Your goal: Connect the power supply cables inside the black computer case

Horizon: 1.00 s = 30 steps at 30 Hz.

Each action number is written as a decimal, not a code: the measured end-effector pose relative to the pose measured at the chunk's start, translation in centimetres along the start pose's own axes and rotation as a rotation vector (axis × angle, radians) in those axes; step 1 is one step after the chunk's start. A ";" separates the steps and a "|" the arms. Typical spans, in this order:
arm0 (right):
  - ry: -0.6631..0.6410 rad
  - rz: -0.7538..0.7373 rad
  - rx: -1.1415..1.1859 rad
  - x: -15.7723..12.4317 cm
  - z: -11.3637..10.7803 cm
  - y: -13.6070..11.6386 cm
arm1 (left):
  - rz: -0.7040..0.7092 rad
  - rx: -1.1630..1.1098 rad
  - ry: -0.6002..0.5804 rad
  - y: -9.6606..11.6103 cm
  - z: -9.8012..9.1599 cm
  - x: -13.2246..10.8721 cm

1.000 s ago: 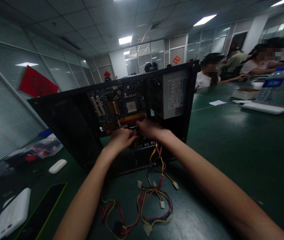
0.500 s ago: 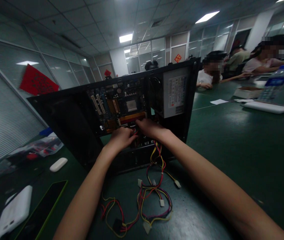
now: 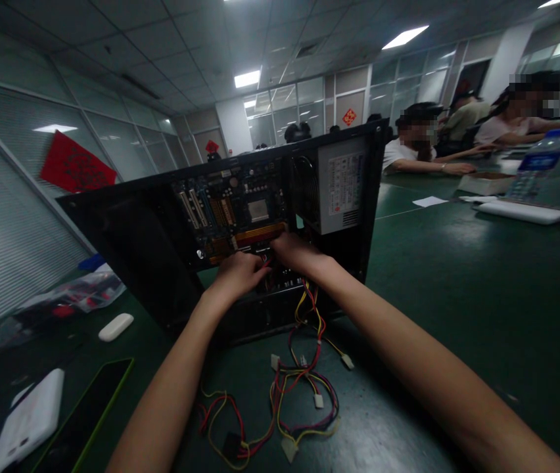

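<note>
An uncovered black computer case stands on its side before me, its motherboard facing me. My left hand reaches to the board's lower edge, with thumb and fingertips closed on a thin reddish cable. Just to its right, my right hand is at the lower end of the orange and red memory slots. Its fingers are curled and partly hidden, so what they hold cannot be made out. A silver power supply sits at upper right. Loose power cables with white connectors hang onto the table.
On the green table at left lie a phone with a green edge, a white device, a small white case and plastic bags. At right are a water bottle, an open box and seated people.
The case's upper right part has tipped slightly to the left and down. Both hands stay nearly in place at the board's lower edge. A person at right has shifted an arm.
</note>
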State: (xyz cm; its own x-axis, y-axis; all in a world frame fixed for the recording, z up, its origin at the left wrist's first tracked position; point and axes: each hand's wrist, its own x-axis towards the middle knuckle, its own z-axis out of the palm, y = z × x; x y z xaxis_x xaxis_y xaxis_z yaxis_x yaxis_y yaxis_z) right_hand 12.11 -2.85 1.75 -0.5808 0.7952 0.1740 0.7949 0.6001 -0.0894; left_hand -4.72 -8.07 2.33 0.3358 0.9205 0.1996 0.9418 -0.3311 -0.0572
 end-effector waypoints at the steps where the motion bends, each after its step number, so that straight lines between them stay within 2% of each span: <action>1: 0.012 0.004 -0.015 0.0 -0.1 -0.1 | -0.002 0.000 0.002 0.0 0.0 0.0; 11: 0.052 -0.075 -0.122 -0.1 0.3 -0.1 | -0.020 -0.002 -0.016 0.1 -0.1 0.0; 16: 0.093 -0.042 -0.112 -0.2 0.4 -0.1 | -0.013 0.032 -0.016 0.2 -0.2 -0.1; 30: 0.058 0.018 -0.121 -0.7 -0.4 -0.6 | -0.003 0.045 0.004 0.2 0.0 0.0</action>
State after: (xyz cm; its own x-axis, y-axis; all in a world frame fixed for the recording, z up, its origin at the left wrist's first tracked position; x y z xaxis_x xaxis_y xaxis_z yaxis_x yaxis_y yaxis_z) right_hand 12.08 -3.80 2.11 -0.5575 0.7976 0.2301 0.8227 0.5679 0.0248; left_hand -4.50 -8.16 2.34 0.3334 0.9205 0.2038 0.9424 -0.3190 -0.1007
